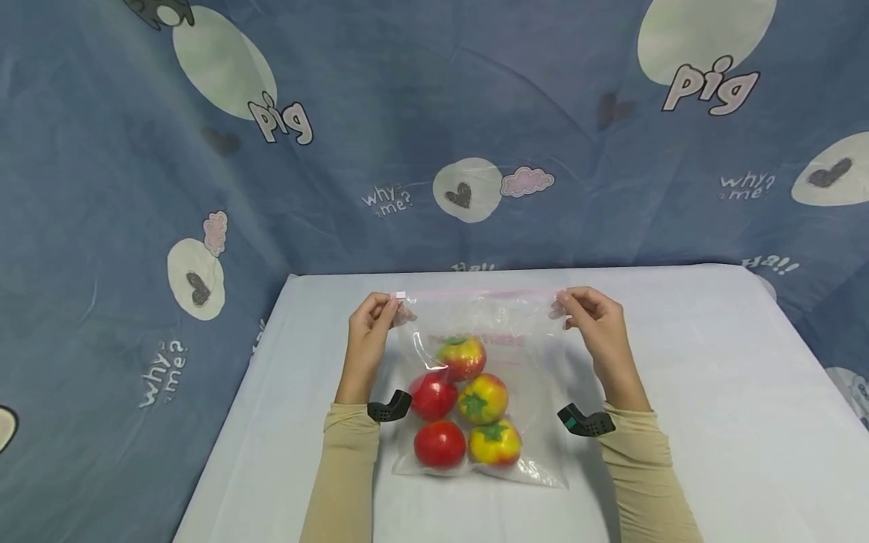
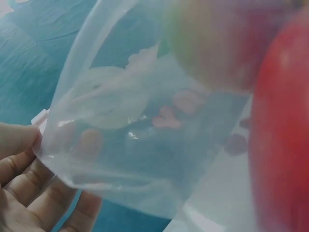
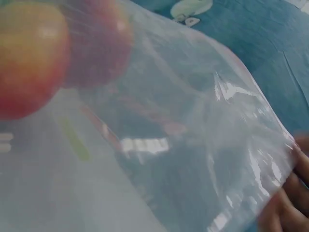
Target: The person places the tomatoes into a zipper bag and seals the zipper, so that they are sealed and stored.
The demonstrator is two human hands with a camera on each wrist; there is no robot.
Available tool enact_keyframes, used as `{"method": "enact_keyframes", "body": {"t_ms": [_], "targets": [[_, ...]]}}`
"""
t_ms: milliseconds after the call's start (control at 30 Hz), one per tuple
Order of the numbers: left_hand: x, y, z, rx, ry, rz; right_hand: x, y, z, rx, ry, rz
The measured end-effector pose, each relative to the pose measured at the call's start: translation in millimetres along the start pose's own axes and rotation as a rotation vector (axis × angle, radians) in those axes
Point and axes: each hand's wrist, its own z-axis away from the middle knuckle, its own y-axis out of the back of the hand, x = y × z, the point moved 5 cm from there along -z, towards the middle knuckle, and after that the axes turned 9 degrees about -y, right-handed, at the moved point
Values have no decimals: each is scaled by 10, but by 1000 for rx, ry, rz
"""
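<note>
A clear zip bag (image 1: 543, 377) with a pink strip along its top hangs upright between both hands. Inside are several round fruits: two plain red ones (image 1: 440, 443) at the left, and yellow-red ones (image 1: 483, 398) with green leafy tops. My left hand (image 1: 370, 324) pinches the bag's upper left corner, beside a small white slider (image 1: 400, 295). At the upper right corner, my right hand (image 1: 600, 324) pinches the plastic between thumb and fingers. Seen close in the left wrist view, the thumb and fingers (image 2: 34, 174) grip the bag's edge. Fruit looks blurred through the plastic in both wrist views.
Beneath the bag is a table with a white cover (image 1: 713, 392). A blue printed cloth (image 1: 577, 226) hangs behind it and on the left side. Each wrist carries a black camera mount (image 1: 390, 407) near the bag's side.
</note>
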Motion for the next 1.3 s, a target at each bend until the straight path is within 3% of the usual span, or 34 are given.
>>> {"method": "enact_keyframes", "body": {"t_ms": [167, 400, 633, 900, 1300], "targets": [[4, -12, -12, 15, 3, 11, 10, -52, -14, -117, 27, 6], [-3, -35, -6, 26, 11, 45, -4, -6, -15, -36, 63, 11], [-67, -120, 9, 20, 75, 69, -9, 5, -3, -26, 56, -14], [-35, -88, 30, 82, 28, 52, 0, 44, 0, 19, 58, -78], [-16, -145, 58, 38, 15, 126, 33, 49, 2, 7, 23, -135]]}}
